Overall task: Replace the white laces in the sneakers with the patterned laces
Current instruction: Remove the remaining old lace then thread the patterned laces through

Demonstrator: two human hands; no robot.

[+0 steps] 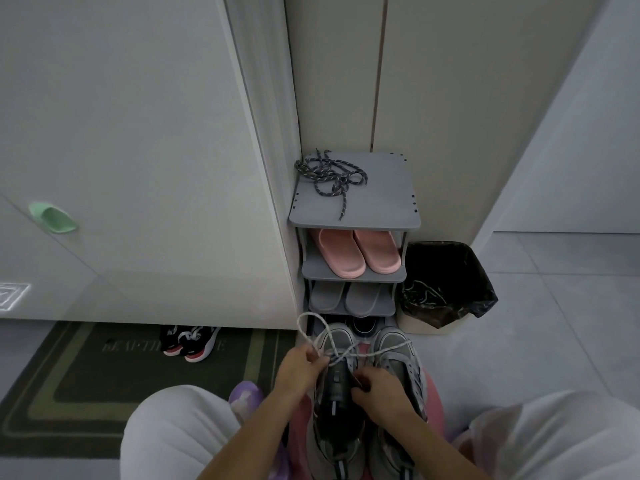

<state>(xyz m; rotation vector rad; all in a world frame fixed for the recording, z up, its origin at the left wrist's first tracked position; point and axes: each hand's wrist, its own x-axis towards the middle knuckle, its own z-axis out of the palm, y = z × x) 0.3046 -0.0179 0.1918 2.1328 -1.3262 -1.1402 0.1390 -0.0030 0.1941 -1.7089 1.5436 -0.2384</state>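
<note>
The left hand [303,367] is pinching the loosened white rope lace [313,329], and the right hand [375,389] is gripping the grey mesh sneaker [337,393]. Unlacing is seemingly underway, with the dark speckled patterned laces [329,176] lying untouched on the grey shelf rack [381,202].

I log this as a home entryway. Evidence: tiered shoe rack [381,199] holding pink slippers [360,252], doormat [86,393], lined bin [415,323], tiled floor [554,323].

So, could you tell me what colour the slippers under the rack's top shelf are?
The slippers are pink; the head view shows them.
</note>
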